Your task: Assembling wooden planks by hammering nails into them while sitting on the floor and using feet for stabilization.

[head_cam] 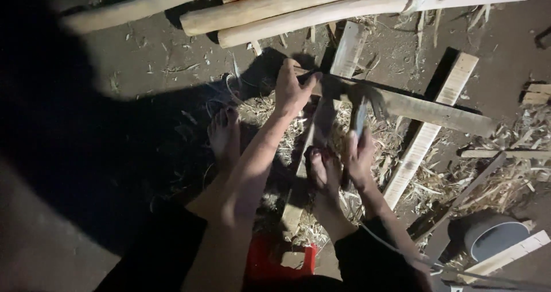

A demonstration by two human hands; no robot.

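Pressing down on the end of a flat wooden slat (413, 106), the left hand (293, 88) is lying with its palm against the board and its fingers (307, 80) curling over the near edge, so the slat is sitting under the palm and running away to the right, well past the fingertips. The slat is crossing over two other pale planks: one long plank (330, 114) that is running from the logs down toward the person, and a second plank (427, 131) that is lying at a slant further right. The right hand (359, 157) is clenching around the handle of a hammer (363, 105), the handle rising out of the top of the fist and the dark head hovering just at the slat, right of the left hand; whether the head is touching the wood is too blurred to tell. Both bare feet are showing: the left foot (224, 134) is resting on the dirt beside scattered straw and shavings (505, 177), and the right foot (324, 168) is standing on the long plank just beside the hammer hand. Several peeled round logs (356, 5) are lying across the top of the view. A red stool (275, 260) is sitting beneath the person, and a grey round bucket (496, 237) is standing at the lower right among loose strips of wood.
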